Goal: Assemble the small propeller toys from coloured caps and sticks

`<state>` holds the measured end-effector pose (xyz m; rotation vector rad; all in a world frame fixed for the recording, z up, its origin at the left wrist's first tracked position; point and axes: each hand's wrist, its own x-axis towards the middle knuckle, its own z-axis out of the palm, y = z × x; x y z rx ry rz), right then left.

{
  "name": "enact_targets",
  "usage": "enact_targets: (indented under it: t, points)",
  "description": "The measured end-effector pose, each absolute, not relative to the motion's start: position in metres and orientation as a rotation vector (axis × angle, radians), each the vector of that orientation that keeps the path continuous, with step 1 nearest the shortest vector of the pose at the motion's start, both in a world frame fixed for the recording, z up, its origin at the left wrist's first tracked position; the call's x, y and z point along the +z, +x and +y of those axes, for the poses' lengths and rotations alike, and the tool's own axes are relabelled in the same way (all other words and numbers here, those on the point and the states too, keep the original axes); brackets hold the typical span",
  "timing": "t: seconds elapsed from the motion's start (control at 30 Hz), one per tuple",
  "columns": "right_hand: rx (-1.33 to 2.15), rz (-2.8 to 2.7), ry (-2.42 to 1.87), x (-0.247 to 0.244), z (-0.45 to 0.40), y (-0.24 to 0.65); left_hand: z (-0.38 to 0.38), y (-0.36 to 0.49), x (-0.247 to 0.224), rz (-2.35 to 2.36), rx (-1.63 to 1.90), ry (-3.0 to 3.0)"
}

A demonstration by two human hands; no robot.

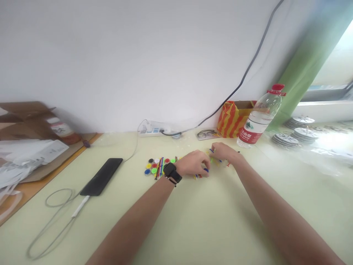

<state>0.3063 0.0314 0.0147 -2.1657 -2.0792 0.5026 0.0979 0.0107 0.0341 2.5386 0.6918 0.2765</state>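
My left hand point(194, 163), with a black watch point(172, 172) on its wrist, is closed in a pinch on a small blue disc point(206, 170). Beyond it and to the right, my right hand point(222, 152) has its fingers curled down by a small blue piece point(211, 150); its grip is too small to make out. Small yellow, blue and red pieces lie scattered under and around that hand. Left of the watch, coloured round discs point(154, 170) sit in rows beside a bundle of thin coloured sticks point(160, 167). My left hand partly hides more pieces.
A water bottle point(256, 127) and a striped bag point(234, 119) stand behind my right hand. Against the wall lies a power strip point(151, 129). A black phone point(102, 176) with a cable is on the left, near a cardboard box point(26, 117). Stacked discs point(285, 141) sit far right.
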Motion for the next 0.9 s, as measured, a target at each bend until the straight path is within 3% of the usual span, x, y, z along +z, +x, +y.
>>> enact_targets:
  t: [0.4,0.6,0.9]
  points:
    - [0.62,-2.234,-1.9,0.018,0.028,0.305,0.028,0.082,0.027,0.812,0.333,2.677]
    - [0.627,-2.173,-1.792,0.036,0.029,0.35,0.025,0.077,0.035,0.816,0.309,2.592]
    - [0.814,-2.193,-2.001,0.027,0.032,0.413,0.029,0.078,0.031,0.878,0.285,2.523]
